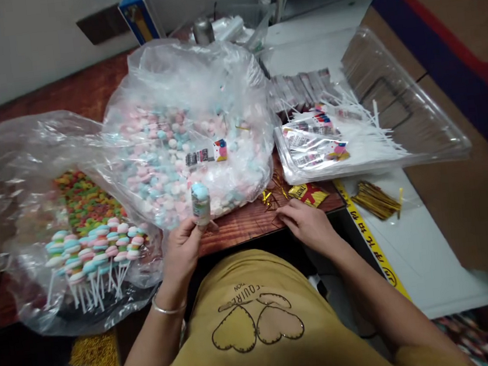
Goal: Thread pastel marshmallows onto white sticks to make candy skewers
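My left hand (184,245) is closed around the lower end of a small wrapped candy (201,202), pale blue at its top and held upright at the table's front edge. My right hand (308,222) rests at the edge, its fingertips together by some gold twist ties (270,199); whether they pinch one is too small to tell. A yellow and red packet (309,194) lies just beyond that hand. Behind the candy sits a big clear bag of pink, blue and white marshmallows (158,163) with a printed label (206,153) on it.
At the left, an open plastic bag (12,233) holds marshmallow sticks (95,250) and colourful gummies (90,200). On the right are a clear tray (374,165) of white sticks and labelled wrappers, a gold tie bundle (377,200) and a large cardboard box (472,216).
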